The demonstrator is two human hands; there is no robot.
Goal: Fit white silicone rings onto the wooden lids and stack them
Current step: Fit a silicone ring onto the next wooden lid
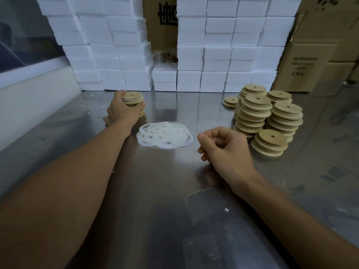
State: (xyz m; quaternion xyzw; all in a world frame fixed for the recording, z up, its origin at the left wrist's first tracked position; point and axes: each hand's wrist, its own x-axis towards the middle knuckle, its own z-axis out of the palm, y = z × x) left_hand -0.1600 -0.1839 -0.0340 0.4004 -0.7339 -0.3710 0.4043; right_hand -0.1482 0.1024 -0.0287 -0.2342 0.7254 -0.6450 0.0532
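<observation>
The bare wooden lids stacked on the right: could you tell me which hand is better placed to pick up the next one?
Probably the right hand: it holds nothing visible and sits beside the bare wooden lids. The left hand grips the ringed stack across the pile of silicone rings.

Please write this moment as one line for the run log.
left hand: grips ringed lid stack | right hand: loosely curled, empty | silicone rings: piled between hands | unringed lids: stacked right
</observation>
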